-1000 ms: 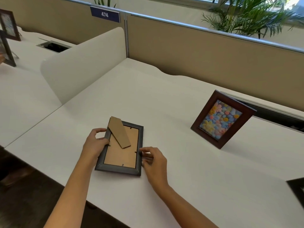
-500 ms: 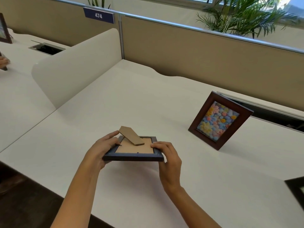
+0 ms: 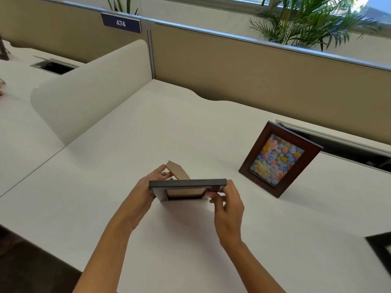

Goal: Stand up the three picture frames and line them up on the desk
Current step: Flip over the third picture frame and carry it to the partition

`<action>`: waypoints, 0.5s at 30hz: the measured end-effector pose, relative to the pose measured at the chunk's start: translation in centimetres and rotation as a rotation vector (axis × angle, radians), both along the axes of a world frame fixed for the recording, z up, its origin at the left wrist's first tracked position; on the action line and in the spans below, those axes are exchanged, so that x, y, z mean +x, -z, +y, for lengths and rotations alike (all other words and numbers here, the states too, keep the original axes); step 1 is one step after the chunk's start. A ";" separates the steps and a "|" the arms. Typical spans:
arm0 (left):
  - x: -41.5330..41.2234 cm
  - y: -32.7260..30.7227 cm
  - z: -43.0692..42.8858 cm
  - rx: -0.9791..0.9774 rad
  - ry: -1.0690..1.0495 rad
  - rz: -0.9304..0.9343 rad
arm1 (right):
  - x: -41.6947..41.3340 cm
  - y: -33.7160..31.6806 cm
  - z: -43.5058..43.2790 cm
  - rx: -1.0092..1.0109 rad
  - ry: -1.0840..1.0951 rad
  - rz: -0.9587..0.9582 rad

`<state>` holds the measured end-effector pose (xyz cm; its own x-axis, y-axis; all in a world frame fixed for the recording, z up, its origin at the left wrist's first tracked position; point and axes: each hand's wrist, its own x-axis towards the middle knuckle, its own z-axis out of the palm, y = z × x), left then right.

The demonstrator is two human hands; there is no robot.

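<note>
Both hands hold the dark frame (image 3: 187, 183) w/ fingers wrapped on its ends: left hand (image 3: 142, 196) at 9 o'clock, right hand (image 3: 229, 210) at 3. Frame is mid-desk (image 3: 211, 127), tipped up. Flower frame (image 3: 278, 159) stands at 2 o'clock.

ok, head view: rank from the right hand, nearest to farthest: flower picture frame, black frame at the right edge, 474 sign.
From the right hand:
1. flower picture frame, standing just to its right and beyond.
2. black frame, cut off at the desk's right edge.
3. 474 sign, on the partition at the far left.
</note>
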<state>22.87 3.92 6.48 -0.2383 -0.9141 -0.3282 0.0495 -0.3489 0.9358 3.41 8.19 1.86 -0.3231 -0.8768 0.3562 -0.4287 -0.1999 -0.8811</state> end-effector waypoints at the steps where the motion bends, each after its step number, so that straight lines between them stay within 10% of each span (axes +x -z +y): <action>1: -0.2 0.1 0.1 -0.014 -0.018 -0.016 | -0.3 0.0 -0.2 0.012 -0.010 -0.009; 15: -2.9 1.7 0.3 -0.069 -0.155 -0.084 | -1.7 -1.0 -1.8 0.190 -0.262 -0.236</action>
